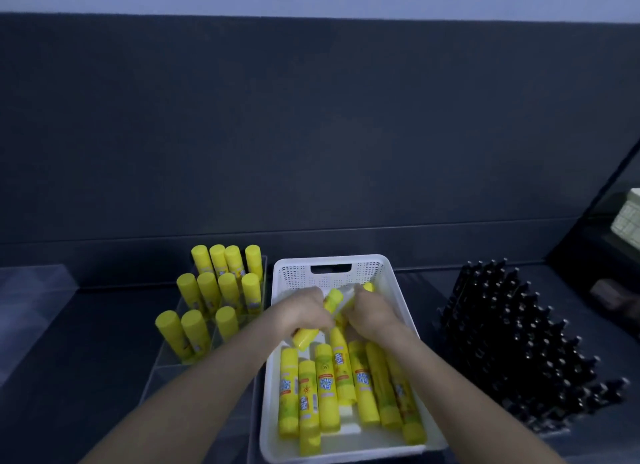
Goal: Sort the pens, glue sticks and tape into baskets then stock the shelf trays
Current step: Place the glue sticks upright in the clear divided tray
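Reaching into the white basket (294, 276) at lower centre, the left hand (304, 311) and right hand (372, 313) are clamping fingers round glue sticks (305, 338); these light, stiff, slick tubes are likely handling best gripped mid-barrel.

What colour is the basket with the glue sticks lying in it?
The basket is white, seen best in the head view.

Basket (331, 259) w/ glue sticks (325, 387) centre — tray (160, 366) left, pens (519, 342) right.
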Action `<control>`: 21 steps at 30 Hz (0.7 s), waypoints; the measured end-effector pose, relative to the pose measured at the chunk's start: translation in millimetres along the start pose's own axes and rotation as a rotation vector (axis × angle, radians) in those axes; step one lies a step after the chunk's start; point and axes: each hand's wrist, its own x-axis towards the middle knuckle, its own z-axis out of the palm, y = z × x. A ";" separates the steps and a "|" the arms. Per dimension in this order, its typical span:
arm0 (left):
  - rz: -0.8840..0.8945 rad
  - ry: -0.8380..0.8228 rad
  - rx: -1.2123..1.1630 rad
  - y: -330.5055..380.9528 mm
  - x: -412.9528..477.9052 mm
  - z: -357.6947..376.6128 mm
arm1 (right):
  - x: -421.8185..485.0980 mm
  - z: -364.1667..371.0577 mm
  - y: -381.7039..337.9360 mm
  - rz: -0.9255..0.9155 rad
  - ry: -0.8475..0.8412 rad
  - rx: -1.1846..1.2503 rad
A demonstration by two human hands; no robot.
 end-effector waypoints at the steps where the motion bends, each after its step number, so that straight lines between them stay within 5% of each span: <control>1: -0.002 -0.061 0.017 -1.5 -1.3 5.4 | 2.3 0.6 0.4 -0.010 -0.005 0.010; 12: -0.034 -0.021 -0.183 1.1 3.4 27.5 | 6.4 5.5 10.4 -0.032 0.146 0.168; 16: -0.049 0.003 -0.430 -5.3 9.2 24.7 | 0.4 1.0 12.2 -0.054 0.232 0.589; 21: 0.074 0.091 -0.703 -12.3 -10.4 -4.6 | -22.7 -12.2 8.7 -0.158 0.145 0.993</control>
